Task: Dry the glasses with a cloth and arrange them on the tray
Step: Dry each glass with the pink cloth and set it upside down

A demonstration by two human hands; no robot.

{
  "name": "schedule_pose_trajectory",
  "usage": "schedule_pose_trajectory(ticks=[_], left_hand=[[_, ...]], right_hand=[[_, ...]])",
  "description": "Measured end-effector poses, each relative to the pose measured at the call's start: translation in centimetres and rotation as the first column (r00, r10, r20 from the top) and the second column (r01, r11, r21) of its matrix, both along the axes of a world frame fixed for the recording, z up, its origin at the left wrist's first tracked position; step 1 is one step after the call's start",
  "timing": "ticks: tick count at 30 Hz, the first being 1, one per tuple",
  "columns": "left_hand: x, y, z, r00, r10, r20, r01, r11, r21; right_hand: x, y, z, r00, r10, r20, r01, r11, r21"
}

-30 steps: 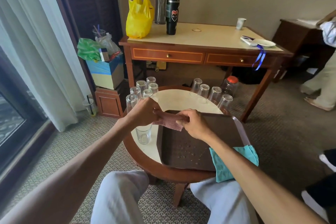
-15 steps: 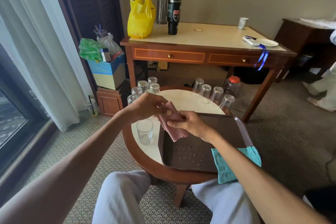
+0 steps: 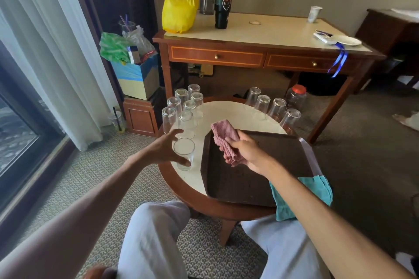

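Observation:
One clear glass [image 3: 184, 150] stands upright on the round table [image 3: 226, 111], left of the dark brown tray [image 3: 240, 186]. My left hand [image 3: 162, 149] reaches around this glass with fingers spread; the thumb is at its near side, and a firm hold is not visible. My right hand [image 3: 248, 153] grips a crumpled pink cloth [image 3: 223, 132] above the tray's left part. Water drops dot the tray, which carries no glasses. Several glasses [image 3: 186, 106] stand upside down at the table's back left, and several more glasses [image 3: 272, 106] at the back right.
A teal cloth [image 3: 317, 188] hangs off the tray's near right corner, by my right forearm. A red-lidded plastic jar [image 3: 295, 96] stands behind the right row of glasses. Beyond is a wooden desk [image 3: 260, 52] with a yellow bag and bottles. My knees are under the table's near edge.
My left hand let go of the pink cloth and moved down-left to the upright glass. My right hand kept the cloth and now holds it alone over the tray.

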State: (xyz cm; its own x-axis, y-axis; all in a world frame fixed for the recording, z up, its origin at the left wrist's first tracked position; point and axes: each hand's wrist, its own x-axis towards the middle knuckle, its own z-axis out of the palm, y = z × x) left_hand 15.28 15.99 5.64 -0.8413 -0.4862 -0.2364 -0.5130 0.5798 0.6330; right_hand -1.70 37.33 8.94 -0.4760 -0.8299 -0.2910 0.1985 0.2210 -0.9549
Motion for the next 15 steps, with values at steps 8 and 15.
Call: schedule_pose_trajectory(ticks=[8,15], left_hand=[[-0.9,0.4,-3.3,0.980,0.085,-0.182,-0.100,0.992,-0.073],[-3.1,2.8,1.7,0.938,-0.091,-0.335,0.080,0.996,-0.044]], right_hand=[[-0.6,0.0,-0.6,0.984,0.060,0.170,-0.047,0.995,-0.085],[-1.2,1.2,0.9,0.911,0.228,0.344,-0.167,0.966,-0.196]])
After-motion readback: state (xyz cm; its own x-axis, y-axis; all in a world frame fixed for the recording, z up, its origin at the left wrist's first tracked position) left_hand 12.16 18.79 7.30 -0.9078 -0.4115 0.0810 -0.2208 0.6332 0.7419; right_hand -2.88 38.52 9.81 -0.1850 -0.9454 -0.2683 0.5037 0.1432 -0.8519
